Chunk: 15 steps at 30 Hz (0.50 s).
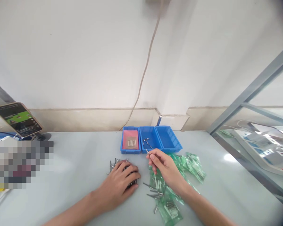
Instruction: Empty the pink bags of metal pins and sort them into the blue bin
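Observation:
My left hand (122, 179) lies over a pile of small metal pins (114, 164), fingers spread and slightly bent; part of the pile is hidden beneath it. Between thumb and fingertips, my right hand (163, 166) pinches one thin metal pin (147, 152), close to the front edge of the middle blue bin (160, 142). Several pins (146, 142) lie inside that bin. Under and beside my right forearm are green plastic bags (172, 208) with pins in them. Loose pins (153, 195) lie on the table between my hands.
The left blue bin (121, 145) holds a pink sheet (127, 138) and a small clear packet (131, 142). The right blue bin (168, 138) adjoins. A phone (19, 119) stands on a holder at left. Metal frame bars (240, 100) and white equipment (261, 153) border the right side.

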Each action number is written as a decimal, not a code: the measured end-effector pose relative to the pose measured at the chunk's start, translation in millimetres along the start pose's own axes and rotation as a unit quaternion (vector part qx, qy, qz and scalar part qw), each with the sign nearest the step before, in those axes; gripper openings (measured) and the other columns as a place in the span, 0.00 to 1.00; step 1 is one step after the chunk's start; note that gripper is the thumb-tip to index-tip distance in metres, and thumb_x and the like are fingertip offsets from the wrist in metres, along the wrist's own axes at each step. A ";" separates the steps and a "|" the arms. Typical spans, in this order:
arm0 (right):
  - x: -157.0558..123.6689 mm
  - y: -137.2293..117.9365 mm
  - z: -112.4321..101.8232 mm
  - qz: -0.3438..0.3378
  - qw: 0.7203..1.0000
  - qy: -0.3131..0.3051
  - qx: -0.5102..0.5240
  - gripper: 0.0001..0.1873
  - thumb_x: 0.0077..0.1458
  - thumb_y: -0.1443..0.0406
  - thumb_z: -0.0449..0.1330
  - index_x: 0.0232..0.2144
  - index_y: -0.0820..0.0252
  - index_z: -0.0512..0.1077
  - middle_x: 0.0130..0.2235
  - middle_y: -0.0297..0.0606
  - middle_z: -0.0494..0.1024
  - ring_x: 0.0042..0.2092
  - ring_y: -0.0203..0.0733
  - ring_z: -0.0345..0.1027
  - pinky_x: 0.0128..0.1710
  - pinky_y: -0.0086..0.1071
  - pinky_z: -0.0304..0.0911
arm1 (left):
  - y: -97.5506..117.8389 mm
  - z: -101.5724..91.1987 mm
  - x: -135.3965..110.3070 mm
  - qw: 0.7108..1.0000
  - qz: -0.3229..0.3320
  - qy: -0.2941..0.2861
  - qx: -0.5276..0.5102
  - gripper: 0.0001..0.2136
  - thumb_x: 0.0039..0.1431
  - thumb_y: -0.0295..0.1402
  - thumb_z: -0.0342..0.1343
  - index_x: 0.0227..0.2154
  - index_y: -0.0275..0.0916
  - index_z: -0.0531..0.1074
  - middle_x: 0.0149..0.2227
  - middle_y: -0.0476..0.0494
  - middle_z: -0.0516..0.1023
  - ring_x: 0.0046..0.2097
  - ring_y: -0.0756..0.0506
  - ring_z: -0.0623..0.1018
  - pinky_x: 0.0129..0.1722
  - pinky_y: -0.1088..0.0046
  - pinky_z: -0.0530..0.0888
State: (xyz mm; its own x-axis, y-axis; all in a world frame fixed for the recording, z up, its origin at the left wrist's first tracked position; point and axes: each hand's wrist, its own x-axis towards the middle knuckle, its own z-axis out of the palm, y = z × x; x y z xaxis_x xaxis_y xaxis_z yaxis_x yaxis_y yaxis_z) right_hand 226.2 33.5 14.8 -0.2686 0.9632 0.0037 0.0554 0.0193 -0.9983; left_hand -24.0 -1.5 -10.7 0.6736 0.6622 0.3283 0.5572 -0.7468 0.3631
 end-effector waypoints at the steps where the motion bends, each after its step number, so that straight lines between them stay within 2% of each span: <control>1: 0.1 -1.1 0.3 0.003 1.000 -0.002 0.006 0.21 0.71 0.46 0.59 0.41 0.56 0.74 0.35 0.33 0.74 0.29 0.36 0.63 0.29 0.32 0.63 | -0.2 0.1 -0.2 1.000 0.001 0.001 0.003 0.09 0.75 0.31 0.56 0.54 0.43 0.74 0.54 0.44 0.79 0.57 0.39 0.74 0.64 0.54 0.68; 6: 0.5 -5.6 2.7 0.000 1.000 0.002 -0.004 0.18 0.71 0.48 0.60 0.41 0.55 0.71 0.34 0.31 0.72 0.29 0.36 0.63 0.31 0.32 0.64 | -0.9 0.1 -1.7 1.000 0.004 -0.002 0.003 0.08 0.76 0.32 0.56 0.54 0.43 0.74 0.54 0.43 0.79 0.56 0.39 0.73 0.63 0.54 0.69; 11: -2.8 -2.5 4.1 -0.025 0.995 0.031 -0.095 0.09 0.71 0.55 0.61 0.41 0.53 0.70 0.29 0.28 0.69 0.31 0.39 0.66 0.32 0.33 0.65 | -1.0 0.4 -1.6 1.000 0.001 -0.005 -0.003 0.08 0.76 0.32 0.55 0.54 0.43 0.74 0.54 0.43 0.79 0.56 0.38 0.73 0.63 0.53 0.68; 15: -4.7 -1.0 4.6 -0.056 0.989 0.034 -0.134 0.05 0.69 0.60 0.62 0.40 0.52 0.71 0.34 0.31 0.72 0.33 0.40 0.67 0.35 0.34 0.65 | -1.0 0.8 -1.5 1.000 0.003 0.000 -0.003 0.08 0.76 0.32 0.55 0.54 0.43 0.74 0.54 0.43 0.79 0.56 0.39 0.73 0.63 0.53 0.69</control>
State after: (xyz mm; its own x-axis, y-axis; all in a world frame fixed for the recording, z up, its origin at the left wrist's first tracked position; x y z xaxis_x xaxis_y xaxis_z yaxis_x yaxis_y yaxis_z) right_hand 223.0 27.7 15.5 -0.2228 0.9666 0.1269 0.2841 0.1889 -0.9400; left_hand -25.2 -1.8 -12.2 0.6775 0.6572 0.3303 0.5500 -0.7508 0.3658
